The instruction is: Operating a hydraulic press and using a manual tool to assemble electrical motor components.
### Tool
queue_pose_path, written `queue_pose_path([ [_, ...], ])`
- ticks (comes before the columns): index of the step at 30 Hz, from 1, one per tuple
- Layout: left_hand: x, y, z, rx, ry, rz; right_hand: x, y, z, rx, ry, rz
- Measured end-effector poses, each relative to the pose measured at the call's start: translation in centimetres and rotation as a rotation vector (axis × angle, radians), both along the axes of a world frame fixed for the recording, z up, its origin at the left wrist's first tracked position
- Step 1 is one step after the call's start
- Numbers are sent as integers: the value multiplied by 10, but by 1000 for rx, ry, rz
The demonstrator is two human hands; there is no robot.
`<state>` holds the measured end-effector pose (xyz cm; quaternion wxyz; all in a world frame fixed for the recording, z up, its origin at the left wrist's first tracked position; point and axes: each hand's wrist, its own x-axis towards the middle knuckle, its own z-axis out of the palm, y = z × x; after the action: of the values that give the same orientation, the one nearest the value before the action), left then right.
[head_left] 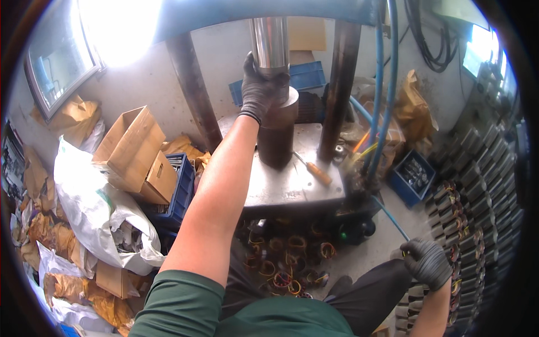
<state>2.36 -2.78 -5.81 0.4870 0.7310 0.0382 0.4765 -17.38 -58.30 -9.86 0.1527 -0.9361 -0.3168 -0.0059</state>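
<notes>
My left hand (263, 90), in a dark grey glove, reaches up to the lower end of the shiny steel ram (270, 42) of a press. Its thumb points up alongside the ram and its fingers curl; what they hold there is hidden. Just below stands a dark upright cylinder (277, 137) with a bright metal top, on the press's steel table (281, 188). A screwdriver-like tool with a wooden handle (318, 173) lies beside the cylinder's foot. At the lower right my gloved right hand (428, 264) is closed round the end of a blue rod (391, 218).
Dark press columns (193, 90) flank the ram, and blue hoses (387, 95) hang on the right. Wire-wound rings (295, 247) lie under the table. Stacked metal cores (471, 185) line the right side; cardboard boxes (130, 149) and a white sack (84, 196) crowd the left.
</notes>
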Motion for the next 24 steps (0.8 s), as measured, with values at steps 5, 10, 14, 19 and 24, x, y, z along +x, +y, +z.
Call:
queue_pose_path([
  [5,4,-3,-2,-21,-43,-21,3,-13,-5,-297,102,110],
  [10,-3,-1,2,12,-26,55,-4,-12,-13,-207,147,186],
  [14,-9,-8,7,-63,-74,-87,0,11,19,38,-144,-75],
  [19,-16,-4,9,-120,-43,-165,98,61,73,345,-798,57],
  [24,-3,1,4,-112,-82,-264,145,68,100,372,-799,87],
])
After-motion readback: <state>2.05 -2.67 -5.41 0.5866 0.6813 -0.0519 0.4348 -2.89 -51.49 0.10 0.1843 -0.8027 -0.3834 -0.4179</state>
